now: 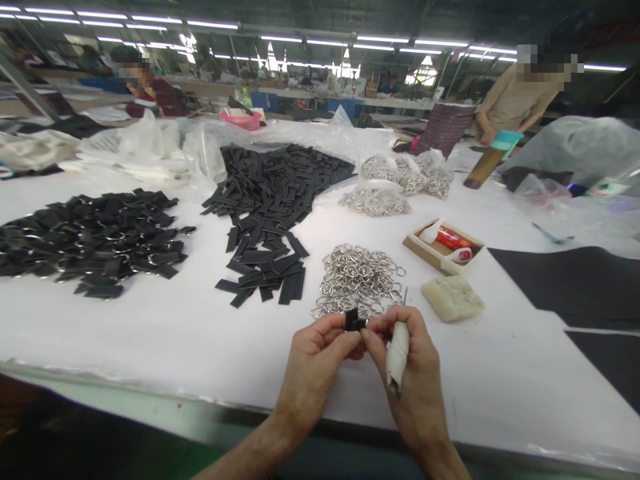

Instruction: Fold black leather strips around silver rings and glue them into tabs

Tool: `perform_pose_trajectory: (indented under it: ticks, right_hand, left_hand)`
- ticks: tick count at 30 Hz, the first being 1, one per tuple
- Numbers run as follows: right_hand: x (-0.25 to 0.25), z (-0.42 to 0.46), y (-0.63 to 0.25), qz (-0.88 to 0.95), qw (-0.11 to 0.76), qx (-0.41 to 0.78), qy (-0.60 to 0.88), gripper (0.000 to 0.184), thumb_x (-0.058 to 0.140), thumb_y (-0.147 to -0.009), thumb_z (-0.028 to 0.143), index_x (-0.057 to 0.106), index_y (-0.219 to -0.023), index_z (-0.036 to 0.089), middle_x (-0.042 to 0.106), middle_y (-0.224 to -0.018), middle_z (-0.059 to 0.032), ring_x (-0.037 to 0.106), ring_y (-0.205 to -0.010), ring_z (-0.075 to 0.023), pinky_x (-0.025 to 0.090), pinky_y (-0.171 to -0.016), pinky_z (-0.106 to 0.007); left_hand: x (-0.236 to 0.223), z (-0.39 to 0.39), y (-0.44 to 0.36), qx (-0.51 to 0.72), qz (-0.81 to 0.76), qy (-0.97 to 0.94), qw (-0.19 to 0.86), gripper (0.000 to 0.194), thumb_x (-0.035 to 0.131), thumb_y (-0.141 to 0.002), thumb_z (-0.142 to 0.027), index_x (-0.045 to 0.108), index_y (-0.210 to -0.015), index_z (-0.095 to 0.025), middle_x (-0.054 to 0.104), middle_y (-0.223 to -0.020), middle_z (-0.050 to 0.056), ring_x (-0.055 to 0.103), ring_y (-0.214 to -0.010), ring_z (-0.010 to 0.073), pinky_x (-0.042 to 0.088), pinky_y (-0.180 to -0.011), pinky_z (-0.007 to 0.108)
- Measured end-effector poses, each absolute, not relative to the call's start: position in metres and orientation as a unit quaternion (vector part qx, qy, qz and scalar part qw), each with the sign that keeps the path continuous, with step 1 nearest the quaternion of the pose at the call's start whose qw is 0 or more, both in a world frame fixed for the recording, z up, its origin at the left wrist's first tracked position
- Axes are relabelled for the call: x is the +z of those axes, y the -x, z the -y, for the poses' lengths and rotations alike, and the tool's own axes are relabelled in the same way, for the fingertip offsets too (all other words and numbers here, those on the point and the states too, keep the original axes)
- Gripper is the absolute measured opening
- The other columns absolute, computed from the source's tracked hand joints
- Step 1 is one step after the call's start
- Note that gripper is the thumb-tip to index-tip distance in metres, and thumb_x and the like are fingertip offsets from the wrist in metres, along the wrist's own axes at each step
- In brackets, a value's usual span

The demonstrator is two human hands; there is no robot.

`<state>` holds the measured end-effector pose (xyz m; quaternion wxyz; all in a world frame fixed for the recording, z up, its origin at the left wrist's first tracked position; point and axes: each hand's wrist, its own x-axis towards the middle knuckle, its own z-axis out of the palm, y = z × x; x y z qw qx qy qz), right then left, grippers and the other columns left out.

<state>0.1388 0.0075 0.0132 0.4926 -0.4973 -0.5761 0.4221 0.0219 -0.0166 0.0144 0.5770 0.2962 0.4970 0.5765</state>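
A small black strap piece [353, 320] is folded between my two hands, just in front of the ring pile. My left hand [320, 363] pinches it between thumb and fingers. The thumb and forefinger of my right hand [417, 380] touch its other end. Tucked in that same hand is an awl [398, 353] with a pale wrapped handle, its thin metal point facing away from me. Whether a ring sits inside the fold is hidden by my fingers. Loose metal rings [357, 277] lie heaped right beyond my hands.
Flat black strips [280, 187] form a big pile mid-table. Strips fitted with rings [100, 233] lie left. Bagged rings [387, 197], a cardboard tray [445, 247] with glue tubes, a yellowish block [453, 298] and a bottle [493, 160] are right. Two people are beyond the table [200, 347].
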Motion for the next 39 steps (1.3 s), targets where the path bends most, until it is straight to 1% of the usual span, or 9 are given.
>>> perform_pose_trajectory:
  ticks: [6,9,16,23,30,31,34,36,39]
  right_hand:
    - [0.013,-0.007,-0.138,0.569,0.489,0.443,0.492,0.015,0.062,-0.077,0.023,0.048,-0.082,0.022,0.060,-0.070,0.0033,0.059,-0.059,-0.0112,0.052,-0.055,-0.022]
    - [0.014,-0.007,-0.138,0.566,0.494,0.446,0.486,0.014,0.062,-0.077,0.022,0.049,-0.082,0.021,0.061,-0.070,0.0030,0.059,-0.058,-0.0112,0.052,-0.054,-0.022]
    - [0.017,-0.006,-0.136,0.558,0.494,0.447,0.495,0.015,0.063,-0.076,0.023,0.049,-0.079,0.022,0.060,-0.068,0.0037,0.059,-0.056,-0.0110,0.052,-0.052,-0.022]
    - [0.013,-0.005,-0.135,0.566,0.483,0.443,0.500,0.012,0.062,-0.078,0.025,0.052,-0.084,0.022,0.058,-0.069,0.0037,0.057,-0.056,-0.0106,0.049,-0.051,-0.021]
    - [0.020,-0.007,-0.136,0.576,0.486,0.447,0.482,0.009,0.061,-0.078,0.024,0.052,-0.078,0.021,0.057,-0.063,0.0044,0.055,-0.054,-0.0109,0.045,-0.048,-0.020]
    - [0.019,-0.007,-0.137,0.579,0.480,0.447,0.485,0.009,0.060,-0.078,0.024,0.051,-0.079,0.021,0.057,-0.063,0.0042,0.054,-0.053,-0.0110,0.045,-0.048,-0.021]
    - [0.017,-0.009,-0.139,0.591,0.466,0.445,0.486,0.010,0.060,-0.079,0.023,0.051,-0.081,0.021,0.056,-0.066,0.0033,0.053,-0.057,-0.0113,0.044,-0.048,-0.021]
    - [0.016,-0.010,-0.141,0.597,0.468,0.439,0.481,0.010,0.060,-0.079,0.023,0.050,-0.081,0.021,0.057,-0.069,0.0025,0.054,-0.060,-0.0118,0.043,-0.050,-0.021]
    - [0.016,-0.011,-0.143,0.604,0.473,0.432,0.474,0.010,0.060,-0.078,0.022,0.050,-0.080,0.021,0.057,-0.072,0.0013,0.054,-0.063,-0.0125,0.044,-0.052,-0.021]
  left_hand:
    - [0.017,0.017,-0.024,0.563,-0.515,-0.306,0.570,0.011,0.065,-0.077,-0.021,0.068,-0.081,-0.012,0.071,-0.072,0.004,0.064,-0.068,0.0144,0.052,-0.069,0.024]
    - [0.018,0.017,-0.024,0.557,-0.525,-0.302,0.568,0.011,0.065,-0.077,-0.021,0.068,-0.082,-0.012,0.072,-0.072,0.005,0.064,-0.068,0.0147,0.053,-0.070,0.024]
    - [0.022,0.018,-0.024,0.558,-0.530,-0.290,0.569,0.007,0.065,-0.076,-0.019,0.065,-0.076,-0.012,0.071,-0.067,0.004,0.065,-0.063,0.0152,0.054,-0.067,0.025]
    - [0.018,0.020,-0.022,0.541,-0.534,-0.302,0.575,0.013,0.063,-0.079,-0.024,0.067,-0.081,-0.011,0.071,-0.068,0.006,0.067,-0.066,0.0188,0.054,-0.068,0.029]
    - [0.021,0.021,-0.023,0.526,-0.548,-0.332,0.559,0.017,0.060,-0.080,-0.025,0.069,-0.085,-0.011,0.068,-0.069,0.006,0.064,-0.065,0.0170,0.052,-0.067,0.027]
    - [0.021,0.021,-0.022,0.518,-0.555,-0.340,0.556,0.017,0.060,-0.080,-0.025,0.069,-0.085,-0.012,0.068,-0.067,0.005,0.063,-0.063,0.0166,0.052,-0.065,0.027]
    - [0.023,0.020,-0.019,0.481,-0.589,-0.378,0.528,0.017,0.059,-0.081,-0.026,0.070,-0.083,-0.014,0.060,-0.055,0.001,0.056,-0.052,0.0132,0.046,-0.053,0.022]
    - [0.025,0.018,-0.016,0.471,-0.608,-0.430,0.472,0.013,0.061,-0.079,-0.025,0.071,-0.077,-0.017,0.059,-0.062,0.001,0.053,-0.054,0.0117,0.042,-0.050,0.020]
    - [0.029,0.015,-0.013,0.481,-0.609,-0.489,0.399,0.010,0.064,-0.076,-0.022,0.072,-0.072,-0.019,0.062,-0.086,0.003,0.053,-0.063,0.0108,0.042,-0.058,0.019]
